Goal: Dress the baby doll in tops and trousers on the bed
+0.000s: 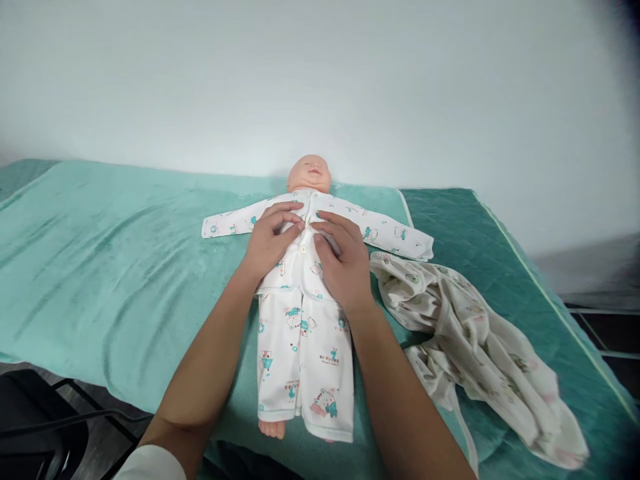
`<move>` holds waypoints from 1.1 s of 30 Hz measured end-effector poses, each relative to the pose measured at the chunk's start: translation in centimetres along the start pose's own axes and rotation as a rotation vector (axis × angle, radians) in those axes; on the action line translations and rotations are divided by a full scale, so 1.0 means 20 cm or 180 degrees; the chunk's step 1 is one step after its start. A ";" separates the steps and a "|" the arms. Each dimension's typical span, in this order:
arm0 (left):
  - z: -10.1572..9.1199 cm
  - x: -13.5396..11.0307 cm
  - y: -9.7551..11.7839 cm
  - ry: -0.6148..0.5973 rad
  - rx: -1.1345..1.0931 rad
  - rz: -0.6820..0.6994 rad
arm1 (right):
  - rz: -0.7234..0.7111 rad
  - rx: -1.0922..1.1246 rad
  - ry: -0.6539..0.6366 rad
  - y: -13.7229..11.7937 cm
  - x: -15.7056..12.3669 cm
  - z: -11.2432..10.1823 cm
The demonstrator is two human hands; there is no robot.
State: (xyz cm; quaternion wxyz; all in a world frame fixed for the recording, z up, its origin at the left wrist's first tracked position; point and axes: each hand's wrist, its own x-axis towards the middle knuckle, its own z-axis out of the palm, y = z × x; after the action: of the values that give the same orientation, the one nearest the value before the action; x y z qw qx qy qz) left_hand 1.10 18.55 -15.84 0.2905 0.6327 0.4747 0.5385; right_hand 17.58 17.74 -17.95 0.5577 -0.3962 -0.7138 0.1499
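A baby doll lies on its back, dressed in a white printed baby shirt and matching baby pants. My left hand is at the shirt's front opening, its thumb and index finger pinching the edge at chest height. On the opposite edge, my right hand has thumb and fingers closed on the cloth. A round button shows just below my fingertips. Both sleeves stretch out sideways, and the doll's own hands are not visible. One bare foot sticks out of a pant leg.
Beside the doll on the right lies a crumpled cream printed garment. A light green blanket covers much of the bed, over a darker green cover. A white wall stands behind. Something black with a cable is at lower left.
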 end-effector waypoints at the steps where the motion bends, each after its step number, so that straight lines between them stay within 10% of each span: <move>1: -0.01 -0.01 0.01 -0.0089 0.0016 -0.0060 | 0.0098 0.0089 0.0017 0.00 0.00 -0.01; 10: -0.16 -0.04 0.06 -0.1206 0.0143 -0.0052 | 0.0018 0.0316 -0.0482 0.01 0.02 -0.06; 33: -0.17 -0.03 0.05 -0.1412 0.0288 0.0037 | 0.0181 0.0305 -0.0950 0.01 0.03 -0.09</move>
State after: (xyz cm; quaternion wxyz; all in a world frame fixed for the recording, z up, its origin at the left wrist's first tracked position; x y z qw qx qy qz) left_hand -1.97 17.14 -14.43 0.3560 0.7507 0.4192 0.3660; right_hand 19.25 17.92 -17.19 0.4593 -0.3625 -0.7692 0.2568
